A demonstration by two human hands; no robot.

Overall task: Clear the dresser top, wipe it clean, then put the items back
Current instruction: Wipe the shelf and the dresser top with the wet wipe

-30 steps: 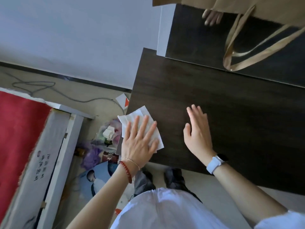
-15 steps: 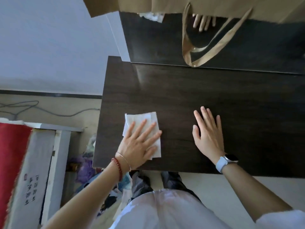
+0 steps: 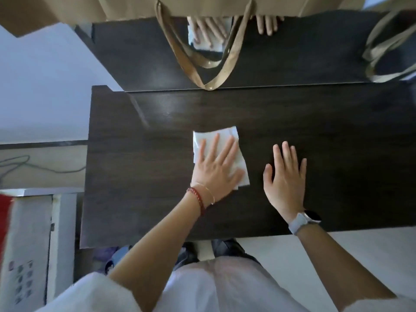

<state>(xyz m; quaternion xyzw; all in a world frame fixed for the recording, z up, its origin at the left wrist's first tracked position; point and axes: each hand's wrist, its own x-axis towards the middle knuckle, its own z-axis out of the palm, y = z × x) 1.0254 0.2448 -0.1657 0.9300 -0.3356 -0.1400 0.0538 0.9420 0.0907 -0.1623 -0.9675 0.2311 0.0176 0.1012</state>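
Observation:
The dark wooden dresser top [image 3: 139, 176] fills the middle of the view. A white wipe [image 3: 203, 137] lies flat on it near the centre. My left hand [image 3: 216, 170], with bracelets on the wrist, presses on the wipe with straight, spread fingers. To the right of it my right hand [image 3: 284, 179], with a white watch on the wrist, rests flat on the bare wood, fingers straight. A mirror [image 3: 292, 52] at the back of the dresser reflects both hands and the wipe.
A tan bag [image 3: 202, 5] hangs at the top, and its strap [image 3: 198, 73] dangles down to the dresser's back edge. A white box with a red side [image 3: 29, 244] and a cable [image 3: 33, 167] lie on the floor at the left.
My left hand has slid the wipe rightward from the dresser's left front corner to its centre. My right hand has stayed flat on the wood.

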